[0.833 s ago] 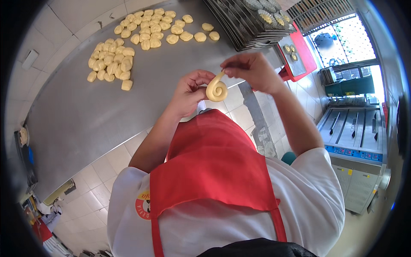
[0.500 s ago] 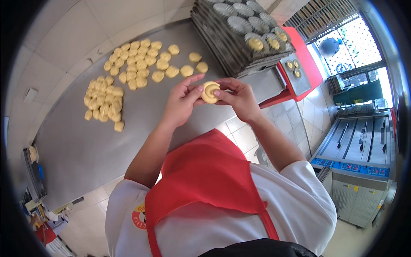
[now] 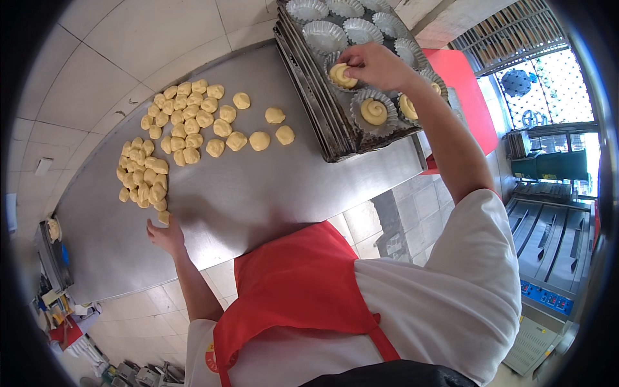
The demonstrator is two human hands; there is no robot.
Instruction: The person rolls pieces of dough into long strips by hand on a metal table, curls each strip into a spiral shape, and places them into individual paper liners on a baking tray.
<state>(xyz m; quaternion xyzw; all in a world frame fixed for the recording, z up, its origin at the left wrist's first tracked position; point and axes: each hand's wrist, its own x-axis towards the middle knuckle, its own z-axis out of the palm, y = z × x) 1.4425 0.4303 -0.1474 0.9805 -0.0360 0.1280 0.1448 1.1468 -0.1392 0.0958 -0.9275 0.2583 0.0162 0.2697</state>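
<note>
My right hand (image 3: 376, 64) grips a coiled piece of pale dough (image 3: 342, 76) in a fluted foil cup on a stack of dark baking trays (image 3: 302, 97). A finished-looking spiral (image 3: 374, 111) sits in the cup beside it, and other cups (image 3: 324, 37) line the top tray. At the lower left, my left hand (image 3: 167, 236) has its fingers apart at a lone dough piece (image 3: 164, 217), beside a cluster of dough pieces (image 3: 142, 174) on the steel table (image 3: 258, 193).
A red stand (image 3: 467, 97) adjoins the table's right end. Steel oven equipment (image 3: 541, 251) with a blue control strip is at the right, and a green bin (image 3: 548, 166) is near the bright doorway. Another person's red apron (image 3: 64, 333) shows at the far lower left.
Both hands were together on the coiled dough. My right hand has moved up and right to the tray with it, while my left has let go and moved down-left.
</note>
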